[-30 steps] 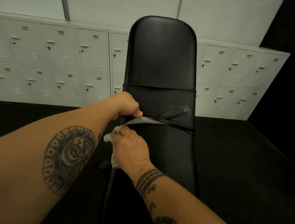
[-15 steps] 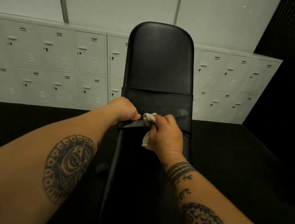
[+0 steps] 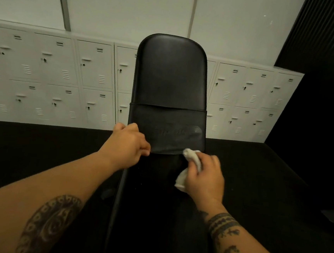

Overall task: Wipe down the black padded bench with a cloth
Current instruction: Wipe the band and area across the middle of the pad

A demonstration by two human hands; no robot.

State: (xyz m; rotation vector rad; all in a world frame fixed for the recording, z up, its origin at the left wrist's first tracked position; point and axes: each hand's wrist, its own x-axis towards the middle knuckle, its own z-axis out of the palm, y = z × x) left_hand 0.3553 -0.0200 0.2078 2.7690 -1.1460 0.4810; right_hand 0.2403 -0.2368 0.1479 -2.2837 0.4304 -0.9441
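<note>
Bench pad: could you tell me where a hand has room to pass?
Free: the upper pad above the black band, and the near seat. Crowded: the band's lower edge, where the left hand grips it and the right hand holds the cloth.

There is open dark floor on both sides of the bench, and white lockers block the way behind it.

A black padded bench is seen lengthwise, with a black band wrapped across it. The band's lower left edge is pinched by the left hand. A crumpled white cloth is gripped in the right hand and held against the pad at the band's lower right edge. Behind, white lockers are lined along the wall.
</note>
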